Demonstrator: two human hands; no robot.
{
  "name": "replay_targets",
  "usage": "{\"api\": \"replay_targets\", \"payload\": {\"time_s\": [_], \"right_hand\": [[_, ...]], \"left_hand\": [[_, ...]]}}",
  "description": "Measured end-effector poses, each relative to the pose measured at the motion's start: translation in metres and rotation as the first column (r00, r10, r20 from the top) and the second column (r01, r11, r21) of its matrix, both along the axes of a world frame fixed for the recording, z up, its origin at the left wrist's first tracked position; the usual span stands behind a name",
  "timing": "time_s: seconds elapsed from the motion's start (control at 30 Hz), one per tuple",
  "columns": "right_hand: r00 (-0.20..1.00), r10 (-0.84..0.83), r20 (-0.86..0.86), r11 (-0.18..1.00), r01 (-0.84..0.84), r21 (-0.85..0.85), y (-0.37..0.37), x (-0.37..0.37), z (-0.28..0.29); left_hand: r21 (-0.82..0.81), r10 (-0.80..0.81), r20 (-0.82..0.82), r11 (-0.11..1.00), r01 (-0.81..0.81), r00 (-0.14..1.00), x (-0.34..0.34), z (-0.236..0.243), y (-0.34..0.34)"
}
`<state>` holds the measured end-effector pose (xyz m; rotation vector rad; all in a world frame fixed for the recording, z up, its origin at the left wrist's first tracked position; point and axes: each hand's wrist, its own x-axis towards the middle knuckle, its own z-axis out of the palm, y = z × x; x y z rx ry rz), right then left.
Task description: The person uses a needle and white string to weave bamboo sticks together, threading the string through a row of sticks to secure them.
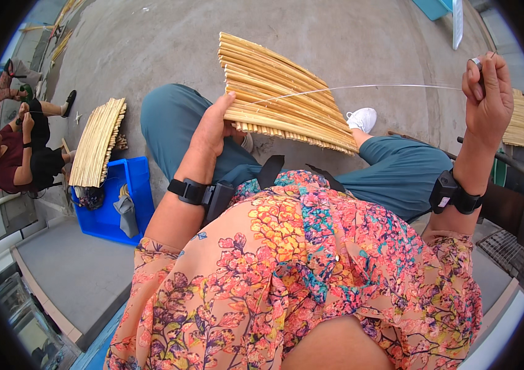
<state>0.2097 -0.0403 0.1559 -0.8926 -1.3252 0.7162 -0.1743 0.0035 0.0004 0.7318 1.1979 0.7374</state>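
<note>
A mat of pale yellow reed sticks [280,92] is held over my legs, with my left hand [219,117] closed on its left edge, thumb on top and the other fingers mostly hidden underneath. A thin clear thread [385,84] runs from the mat across to my right hand [487,89], which is raised at the right. That hand is pinched on a thin needle [493,55], only partly visible, and has a metal ring [475,63] on a finger.
A co-worker [15,148] sits at the left, near another reed mat [97,139] resting over a blue crate [114,216] with grey cloth inside. A third mat [518,120] lies at the right. A turquoise bin [431,9] stands at the top. The concrete floor [169,43] surrounds them.
</note>
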Motion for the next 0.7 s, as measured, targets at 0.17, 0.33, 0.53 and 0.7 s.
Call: {"api": "replay_targets", "payload": {"time_s": [0.17, 0.33, 0.53, 0.7], "right_hand": [[1.0, -0.024, -0.007, 0.999, 0.024, -0.023, -0.016, 0.0, -0.002], [0.994, -0.11, 0.017, 0.994, 0.111, -0.023, -0.014, 0.0, -0.002], [0.936, -0.349, -0.037, 0.937, 0.347, -0.044, 0.01, 0.018, -0.021], [0.913, -0.379, -0.15, 0.914, 0.344, -0.215, 0.022, 0.002, -0.05]], "left_hand": [[0.041, 0.018, 0.05, 0.999, -0.02, 0.999, -0.004, -0.016, 0.006], [0.058, 0.029, 0.009, 0.998, -0.03, 1.0, -0.003, -0.01, 0.004], [0.167, -0.067, 0.026, 0.984, 0.061, 0.997, 0.001, 0.004, 0.001], [0.257, -0.114, -0.041, 0.959, 0.12, 0.993, 0.004, 0.032, 0.017]]}}
